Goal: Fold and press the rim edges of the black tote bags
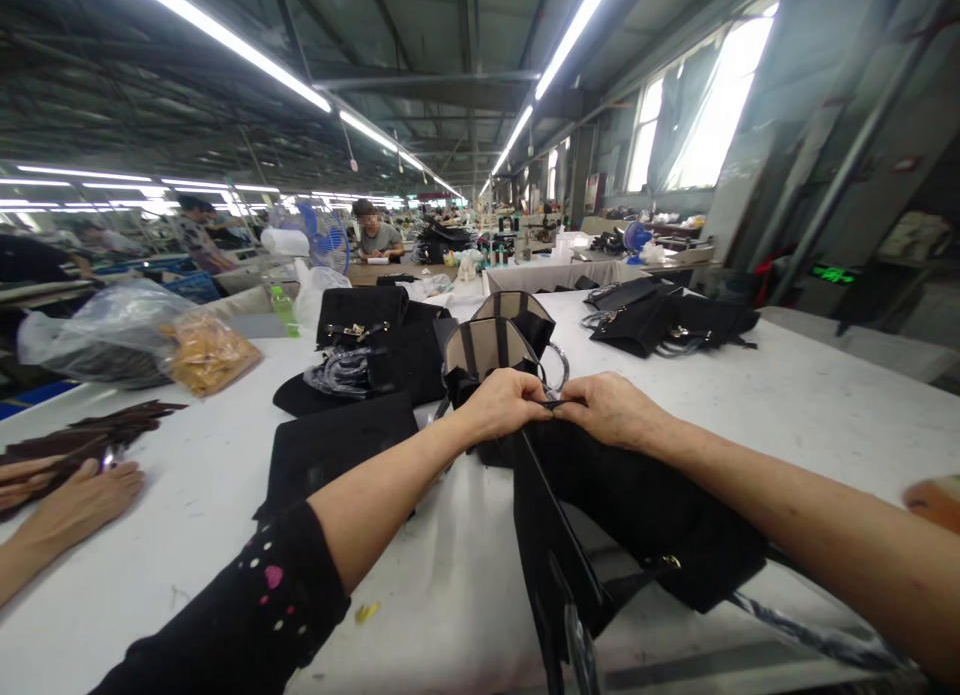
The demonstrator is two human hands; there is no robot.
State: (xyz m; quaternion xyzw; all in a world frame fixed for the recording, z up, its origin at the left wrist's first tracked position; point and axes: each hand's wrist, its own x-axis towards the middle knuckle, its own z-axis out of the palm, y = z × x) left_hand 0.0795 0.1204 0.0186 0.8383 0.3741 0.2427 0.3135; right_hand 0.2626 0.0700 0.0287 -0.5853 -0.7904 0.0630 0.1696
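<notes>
A black handbag (645, 515) lies on the white table in front of me, partly under my right forearm. My left hand (504, 403) pinches the near end of a thin black strip at the bag's upper edge. Close beside it, my right hand (611, 407) pinches the same edge, thumb and fingers pressed together. A small gold-coloured fitting shows on the bag's lower side, and plastic-wrapped handles trail toward the table's front. Just beyond my hands stands an open bag (491, 345) with beige lining and dark stripes.
Black bags (360, 355) are piled left of centre, and more black bags (675, 320) lie at the right. A co-worker's hands (82, 505) hold dark brown pieces at far left. Plastic bags (202, 350), a green bottle (284, 310) and a blue fan (326, 237) stand behind.
</notes>
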